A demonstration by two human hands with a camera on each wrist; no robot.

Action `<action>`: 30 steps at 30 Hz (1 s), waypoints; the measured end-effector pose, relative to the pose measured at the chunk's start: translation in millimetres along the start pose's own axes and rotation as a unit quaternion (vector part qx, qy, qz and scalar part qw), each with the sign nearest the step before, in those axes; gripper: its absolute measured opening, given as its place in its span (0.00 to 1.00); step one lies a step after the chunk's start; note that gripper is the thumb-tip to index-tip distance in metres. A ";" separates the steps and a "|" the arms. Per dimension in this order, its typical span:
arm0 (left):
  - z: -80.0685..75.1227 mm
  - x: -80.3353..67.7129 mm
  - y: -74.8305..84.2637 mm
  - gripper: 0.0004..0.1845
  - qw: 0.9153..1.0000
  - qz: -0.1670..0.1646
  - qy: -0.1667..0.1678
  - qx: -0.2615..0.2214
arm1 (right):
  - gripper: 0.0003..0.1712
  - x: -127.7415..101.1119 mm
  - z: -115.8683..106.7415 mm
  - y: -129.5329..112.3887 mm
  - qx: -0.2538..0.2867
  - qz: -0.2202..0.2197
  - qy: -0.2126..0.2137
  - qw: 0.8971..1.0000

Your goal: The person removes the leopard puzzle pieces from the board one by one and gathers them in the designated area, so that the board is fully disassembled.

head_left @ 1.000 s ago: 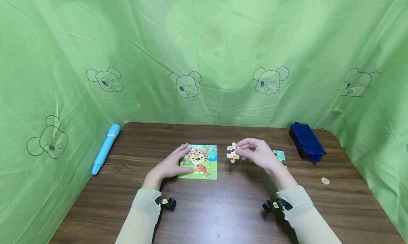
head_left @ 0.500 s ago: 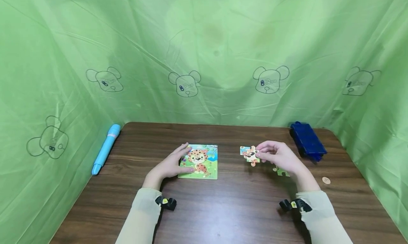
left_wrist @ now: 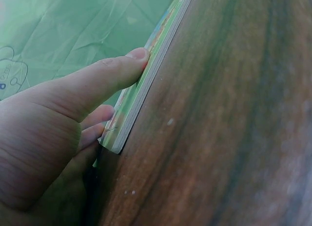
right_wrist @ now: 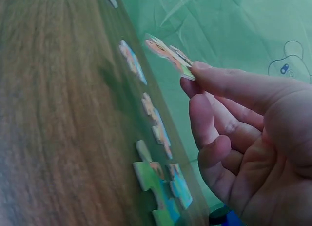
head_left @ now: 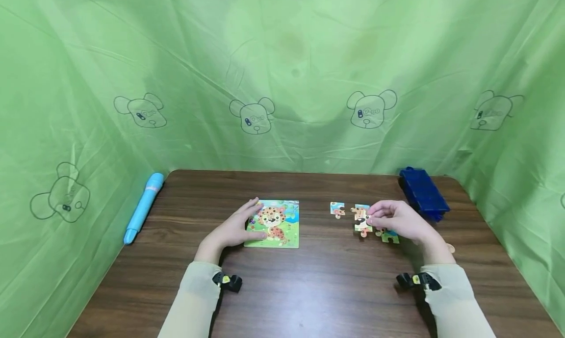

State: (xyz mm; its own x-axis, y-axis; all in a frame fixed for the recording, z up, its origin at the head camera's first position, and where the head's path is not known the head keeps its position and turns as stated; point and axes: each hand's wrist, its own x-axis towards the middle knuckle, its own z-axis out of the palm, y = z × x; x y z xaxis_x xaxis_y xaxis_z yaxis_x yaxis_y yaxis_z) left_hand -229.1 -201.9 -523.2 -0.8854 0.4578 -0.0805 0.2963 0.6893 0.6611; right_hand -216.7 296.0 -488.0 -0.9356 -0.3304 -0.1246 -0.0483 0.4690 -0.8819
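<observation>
Head view: find the left hand (head_left: 230, 229) laid over the left side of the leopard board (head_left: 284, 235), with thumb and fingers spread apart, apparently resting rather than pinching. Find the right hand (head_left: 399, 220) well to the right of that, with its grip together, clamped on the nose piece (right_wrist: 168, 55) by one edge. By the right wrist view, tilted above the bench (head_left: 282, 289) and apart from the pieces lying there: a lone piece (head_left: 336, 208) to the left, a blue-edged piece (right_wrist: 158, 123) and a green piece (right_wrist: 153, 179) closer by. Probably a matter of lining up tabs and notches. For a good fit, pinch lightly near the edge, leaving the joining tabs free. Check spots and outline against the board, with the left hand off the leopard's face. Level the nose piece before lowering, square to the neighbour, then come straight down instead of sliding in sideways. Mind the loosely curled lower fingers, likely to nudge the green piece. Press flat with a fingertip; at any resistance, lift and realign rather than force.
</observation>
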 end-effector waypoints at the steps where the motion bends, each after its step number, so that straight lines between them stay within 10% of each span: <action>1: 0.0 0.0 -0.3 0.54 1.000 0.001 0.000 0.001 | 0.18 1.0 0.8 1.0 0.002 0.000 -0.005 1.000; 30: 1.0 0.6 -2.0 0.54 1.000 0.009 0.001 0.001 | 0.09 4.7 6.2 12.9 -0.149 -0.018 0.037 0.988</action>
State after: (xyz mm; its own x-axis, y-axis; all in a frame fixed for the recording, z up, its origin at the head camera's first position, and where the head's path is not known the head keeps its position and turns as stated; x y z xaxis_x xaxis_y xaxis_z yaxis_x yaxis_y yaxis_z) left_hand -229.9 -202.5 -525.3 -0.8804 0.4696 -0.0664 0.3139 0.6819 0.6606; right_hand -219.5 295.4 -502.7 -0.9537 -0.2958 -0.0534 -0.1720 0.6828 -0.7100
